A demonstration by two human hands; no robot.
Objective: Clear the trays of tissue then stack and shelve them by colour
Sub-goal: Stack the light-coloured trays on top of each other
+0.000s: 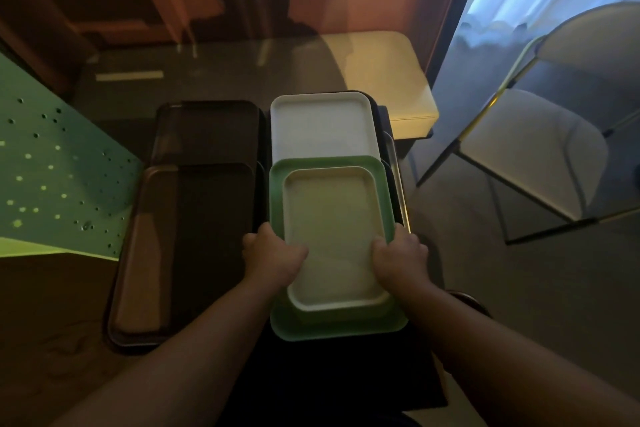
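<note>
A small cream-white tray (332, 236) lies inside a larger green tray (277, 319) at centre. My left hand (272, 255) grips the cream tray's left rim and my right hand (398, 255) grips its right rim. Behind them lies another white tray (320, 125). To the left, two dark brown trays lie end to end, one near (156, 253) and one far (207, 130). No tissue shows on any tray.
The trays rest on a dark surface (346, 374). A green perforated panel (52, 177) stands at left. A cream stool (381, 76) sits behind, and a folding chair (533, 149) stands at right on grey floor. A metal tray edge (398, 180) shows right of the green tray.
</note>
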